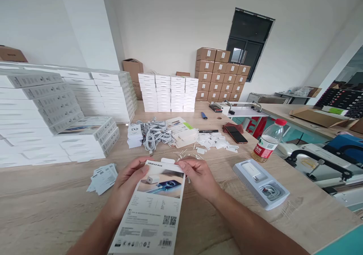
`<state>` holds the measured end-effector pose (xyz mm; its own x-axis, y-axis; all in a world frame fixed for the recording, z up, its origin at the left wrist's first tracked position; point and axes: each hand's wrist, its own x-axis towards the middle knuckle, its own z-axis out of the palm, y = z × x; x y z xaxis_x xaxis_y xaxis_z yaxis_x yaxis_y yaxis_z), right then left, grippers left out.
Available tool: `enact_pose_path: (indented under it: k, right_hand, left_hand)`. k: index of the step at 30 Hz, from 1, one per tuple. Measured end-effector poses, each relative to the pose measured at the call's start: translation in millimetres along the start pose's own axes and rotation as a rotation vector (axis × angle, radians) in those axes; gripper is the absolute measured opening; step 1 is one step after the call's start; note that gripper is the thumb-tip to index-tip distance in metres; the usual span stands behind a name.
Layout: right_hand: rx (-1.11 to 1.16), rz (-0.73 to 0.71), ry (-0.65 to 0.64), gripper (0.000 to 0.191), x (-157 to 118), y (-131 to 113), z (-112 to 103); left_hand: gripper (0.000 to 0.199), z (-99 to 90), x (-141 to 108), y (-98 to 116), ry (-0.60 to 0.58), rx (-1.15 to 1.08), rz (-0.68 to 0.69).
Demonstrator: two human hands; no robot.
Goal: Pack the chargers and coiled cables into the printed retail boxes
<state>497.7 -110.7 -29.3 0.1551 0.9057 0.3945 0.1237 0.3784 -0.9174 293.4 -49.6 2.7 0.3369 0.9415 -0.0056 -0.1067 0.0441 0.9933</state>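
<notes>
A white printed charger box (154, 209) is held between my two hands, its far end tilted up and its top tab raised. My left hand (129, 181) grips the box's far left corner, thumb on the printed face. At the far right corner, my right hand (198, 173) pinches the edge by the raised flap (168, 160). To the right lies a white tray (244, 179) with a charger plug (252, 170) and a coiled cable (270, 192). Loose printed cards (103, 177) lie left of my left hand. What is inside the box is hidden.
Stacked white boxes (36, 126) line the left side, with more stacks (168, 94) behind. Bundled cables (157, 133), white cards (134, 136), a marker (208, 131), a phone (236, 134) and a bottle (268, 141) are on the table. Brown cartons (218, 75) stand by the wall.
</notes>
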Motion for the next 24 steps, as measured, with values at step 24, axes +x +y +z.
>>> enact_pose_path:
  k: [24]
  right_hand:
    - [0.271, 0.503, -0.285, 0.047, -2, 11, 1]
  left_hand:
    - [0.024, -15.9, -3, -9, -0.448, 0.34, 0.114]
